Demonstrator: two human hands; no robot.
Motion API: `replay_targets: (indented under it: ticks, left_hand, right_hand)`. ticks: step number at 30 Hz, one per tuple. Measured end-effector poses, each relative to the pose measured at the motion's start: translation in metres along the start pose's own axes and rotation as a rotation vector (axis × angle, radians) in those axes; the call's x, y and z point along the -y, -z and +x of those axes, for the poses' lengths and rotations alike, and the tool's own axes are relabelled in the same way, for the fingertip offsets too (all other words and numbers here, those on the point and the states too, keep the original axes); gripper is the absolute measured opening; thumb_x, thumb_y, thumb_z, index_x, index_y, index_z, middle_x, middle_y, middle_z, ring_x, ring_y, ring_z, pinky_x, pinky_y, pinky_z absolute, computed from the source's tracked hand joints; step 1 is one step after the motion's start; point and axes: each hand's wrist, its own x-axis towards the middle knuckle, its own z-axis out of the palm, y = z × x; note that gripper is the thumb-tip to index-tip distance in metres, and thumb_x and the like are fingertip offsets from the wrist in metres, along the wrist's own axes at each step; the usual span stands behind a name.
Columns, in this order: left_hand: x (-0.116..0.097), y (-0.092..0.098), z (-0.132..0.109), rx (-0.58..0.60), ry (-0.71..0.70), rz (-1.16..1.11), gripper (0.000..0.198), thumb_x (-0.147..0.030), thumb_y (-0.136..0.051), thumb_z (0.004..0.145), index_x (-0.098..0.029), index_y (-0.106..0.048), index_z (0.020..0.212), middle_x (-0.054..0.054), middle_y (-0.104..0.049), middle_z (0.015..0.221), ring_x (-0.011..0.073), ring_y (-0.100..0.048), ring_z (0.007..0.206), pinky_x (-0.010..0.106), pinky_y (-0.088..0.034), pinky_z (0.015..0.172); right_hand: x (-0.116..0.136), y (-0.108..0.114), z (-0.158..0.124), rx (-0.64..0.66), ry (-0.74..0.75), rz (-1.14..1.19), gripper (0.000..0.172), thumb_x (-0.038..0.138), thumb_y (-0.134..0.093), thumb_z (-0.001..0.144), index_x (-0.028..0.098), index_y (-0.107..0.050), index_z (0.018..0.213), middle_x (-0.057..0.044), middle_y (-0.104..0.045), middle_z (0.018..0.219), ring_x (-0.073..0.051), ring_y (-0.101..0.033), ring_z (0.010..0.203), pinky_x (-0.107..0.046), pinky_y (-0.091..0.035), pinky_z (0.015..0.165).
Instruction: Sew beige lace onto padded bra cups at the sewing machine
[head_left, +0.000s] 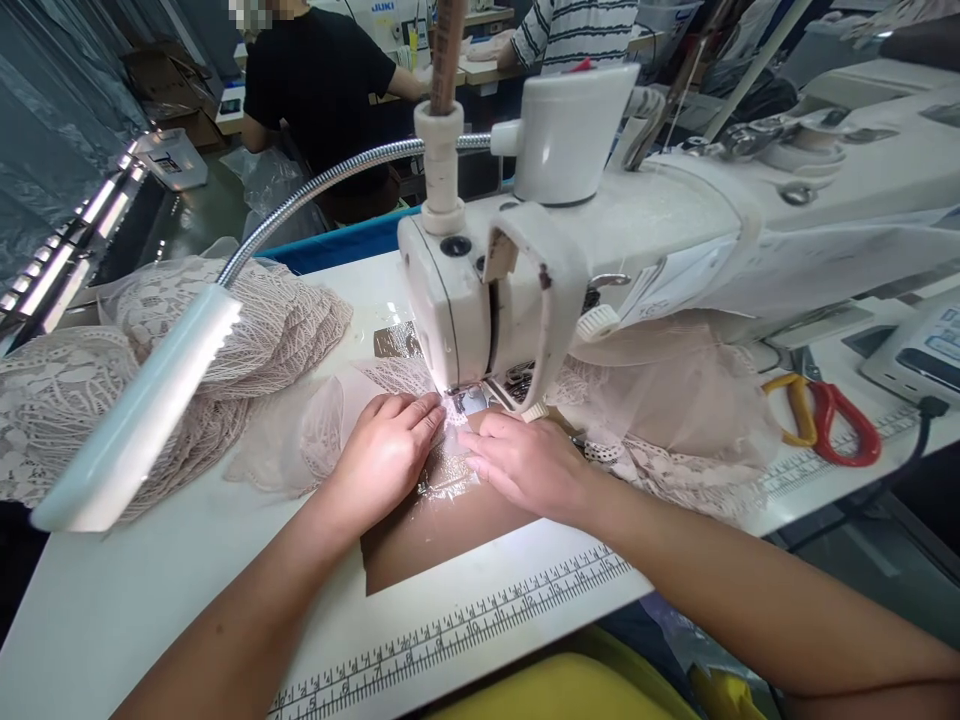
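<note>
Beige lace fabric (454,410) lies under the presser foot of a white sewing machine (450,290), lit brightly at the needle. My left hand (394,445) is at the left of the foot, its fingers together and curled down on the lace. On the other side, my right hand (525,460) has its fingers closed on the fabric edge just in front of the foot. Both thumbs are partly hidden. Sheer mesh and lace (300,440) spread out left of my left hand, and more lace (667,400) bunches beyond my right hand.
Stacked lace pieces (247,320) lie at the left under a lamp (142,410) on a bendable metal neck. Scissors with red and yellow handles (844,425) rest at the right, near a control box (926,345). A ruler strip (465,630) runs along the front edge. Two people sit behind.
</note>
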Motion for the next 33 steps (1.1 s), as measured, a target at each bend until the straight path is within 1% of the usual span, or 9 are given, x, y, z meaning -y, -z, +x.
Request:
replay_targets:
  ticks: [5, 10, 14, 17, 20, 23, 26, 29, 33]
  left_hand:
    - [0.002, -0.003, 0.001, -0.029, 0.078, -0.016, 0.031, -0.020, -0.042, 0.094, -0.013, -0.064, 0.115, 0.013, -0.066, 0.117, 0.0274, -0.057, 0.095, 0.043, -0.048, 0.081]
    - [0.006, -0.009, -0.003, -0.086, 0.119, -0.082, 0.033, -0.023, -0.041, 0.094, -0.013, -0.062, 0.118, 0.014, -0.064, 0.119, 0.0272, -0.056, 0.103, 0.044, -0.046, 0.090]
    - [0.009, -0.012, -0.007, -0.132, 0.144, -0.131, 0.035, -0.034, -0.046, 0.092, -0.017, -0.062, 0.119, 0.013, -0.062, 0.123, 0.0286, -0.055, 0.109, 0.047, -0.044, 0.095]
    - [0.011, -0.013, -0.009, -0.153, 0.163, -0.123, 0.036, -0.038, -0.048, 0.091, -0.018, -0.063, 0.117, 0.013, -0.062, 0.124, 0.0291, -0.056, 0.109, 0.047, -0.045, 0.095]
    - [0.015, -0.014, -0.011, -0.173, 0.199, -0.117, 0.036, -0.036, -0.047, 0.090, -0.016, -0.065, 0.114, 0.013, -0.062, 0.123, 0.0296, -0.056, 0.108, 0.047, -0.045, 0.094]
    - [0.022, -0.013, -0.013, -0.182, 0.272, -0.184, 0.034, -0.032, -0.048, 0.088, -0.014, -0.067, 0.111, 0.014, -0.063, 0.122, 0.0314, -0.056, 0.108, 0.049, -0.045, 0.094]
    - [0.024, -0.004, -0.015, -0.187, 0.326, -0.248, 0.029, -0.025, -0.047, 0.086, -0.014, -0.070, 0.099, 0.014, -0.067, 0.116, 0.0307, -0.059, 0.106, 0.049, -0.048, 0.093]
    - [0.010, 0.015, -0.025, -0.090, 0.244, -0.380, 0.024, -0.019, -0.046, 0.086, -0.018, -0.070, 0.089, 0.009, -0.070, 0.108, 0.0243, -0.063, 0.102, 0.040, -0.053, 0.089]
    - [-0.034, 0.045, -0.046, 0.143, -0.032, -0.693, 0.024, -0.015, -0.051, 0.086, -0.022, -0.069, 0.101, 0.007, -0.068, 0.114, 0.0205, -0.061, 0.110, 0.036, -0.051, 0.095]
  right_hand:
    - [0.003, 0.002, 0.004, 0.007, -0.021, -0.014, 0.026, 0.031, -0.060, 0.088, 0.020, -0.067, 0.110, -0.003, -0.064, 0.085, -0.015, -0.054, 0.072, -0.026, -0.034, 0.059]
    - [0.002, 0.001, 0.003, 0.015, -0.005, -0.031, 0.030, 0.029, -0.060, 0.088, 0.019, -0.064, 0.116, -0.005, -0.065, 0.092, -0.018, -0.057, 0.078, -0.029, -0.039, 0.066]
    - [0.007, 0.006, -0.004, 0.027, 0.033, -0.087, 0.034, 0.030, -0.057, 0.090, 0.017, -0.060, 0.121, -0.007, -0.063, 0.093, -0.020, -0.056, 0.084, -0.031, -0.040, 0.071]
    - [0.011, 0.021, -0.018, 0.098, 0.071, -0.121, 0.026, 0.028, -0.050, 0.093, 0.016, -0.063, 0.112, -0.007, -0.063, 0.090, -0.021, -0.056, 0.083, -0.031, -0.040, 0.071]
    - [0.008, 0.038, -0.036, 0.178, -0.011, -0.171, 0.017, 0.023, -0.050, 0.092, 0.016, -0.066, 0.094, -0.007, -0.063, 0.088, -0.020, -0.058, 0.080, -0.031, -0.039, 0.068]
    - [-0.004, 0.045, -0.051, 0.171, -0.162, -0.295, 0.011, 0.015, -0.055, 0.089, 0.013, -0.065, 0.089, -0.010, -0.064, 0.086, -0.022, -0.059, 0.079, -0.030, -0.038, 0.064]
    - [-0.016, 0.040, -0.059, 0.138, -0.178, -0.377, 0.013, 0.005, -0.055, 0.085, 0.012, -0.065, 0.089, -0.011, -0.063, 0.085, -0.022, -0.059, 0.077, -0.030, -0.036, 0.061]
    - [-0.022, 0.031, -0.062, 0.073, -0.103, -0.400, 0.018, 0.001, -0.053, 0.083, 0.012, -0.064, 0.092, -0.010, -0.063, 0.083, -0.022, -0.058, 0.075, -0.030, -0.036, 0.061]
    - [-0.023, 0.025, -0.063, -0.039, -0.056, -0.337, 0.020, 0.010, -0.048, 0.091, 0.014, -0.065, 0.081, -0.007, -0.063, 0.075, -0.020, -0.057, 0.071, -0.030, -0.036, 0.061]
